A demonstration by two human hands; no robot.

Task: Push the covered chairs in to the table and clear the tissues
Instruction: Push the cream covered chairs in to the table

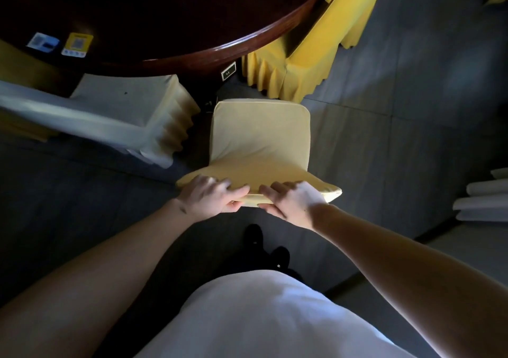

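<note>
A chair in a pale yellow cover (259,135) stands right in front of me, its seat facing the dark round wooden table (233,41). My left hand (211,197) and my right hand (291,199) both grip the top edge of its backrest, side by side. The seat's front edge is a little short of the table rim. No tissues show in this view.
Another covered chair (129,107) sits to the left, partly under the table. A bright yellow covered chair (313,52) stands to the right of the table. Two cards (77,44) lie on the tabletop. White stacked items (483,198) are at the right edge. Grey tiled floor surrounds me.
</note>
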